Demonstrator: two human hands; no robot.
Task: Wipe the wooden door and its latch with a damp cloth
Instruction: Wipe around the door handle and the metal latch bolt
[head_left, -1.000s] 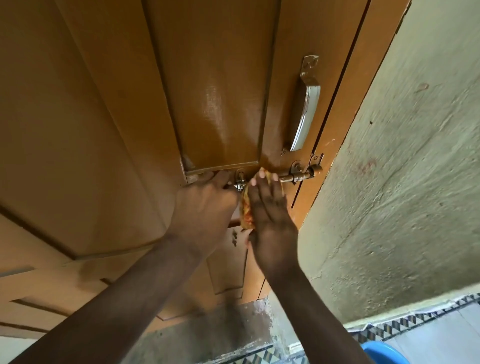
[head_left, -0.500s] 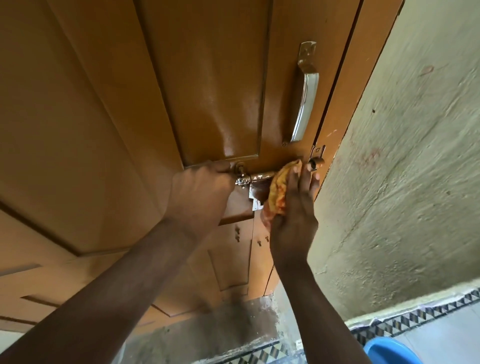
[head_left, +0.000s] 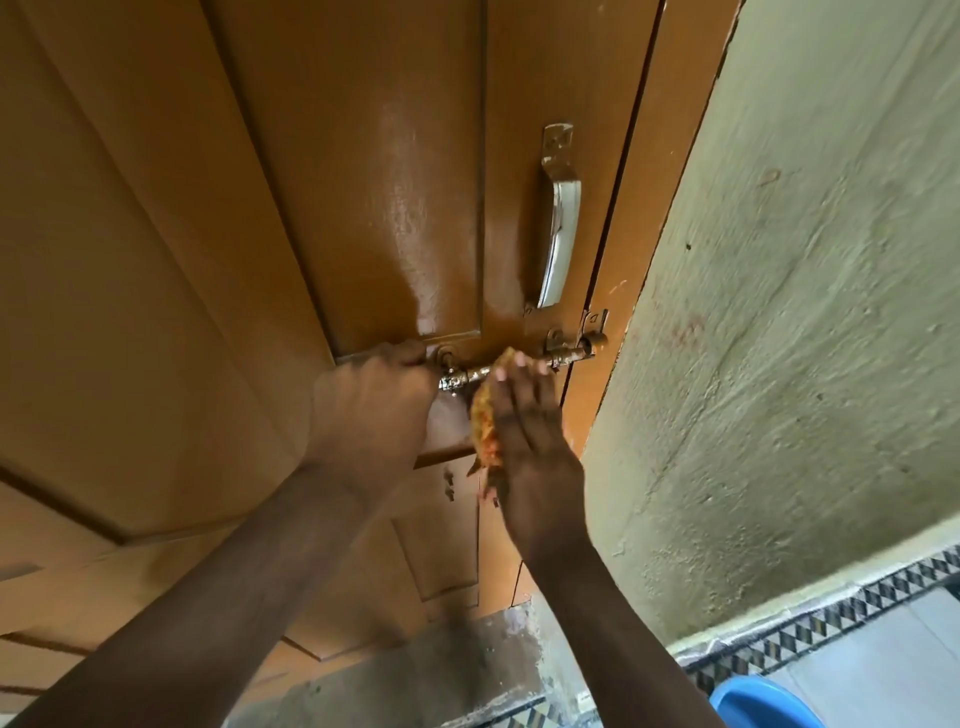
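Brass latch bolt (head_left: 519, 366), long axis level across door (head_left: 208, 260); right hand (head_left: 524, 431), fingers straight, presses orange cloth (head_left: 484, 423) at mid-bolt; left hand (head_left: 371, 410) grips bolt's left end.

— What stood beside the doorway?
— A rough greenish plastered wall (head_left: 810, 322), with a faint reddish smear on it.
— And lower down?
— A black-and-white patterned tile border (head_left: 810, 631) along the wall's foot, pale floor tiles (head_left: 893, 660), and a blue tub rim (head_left: 763, 704) at the bottom edge.
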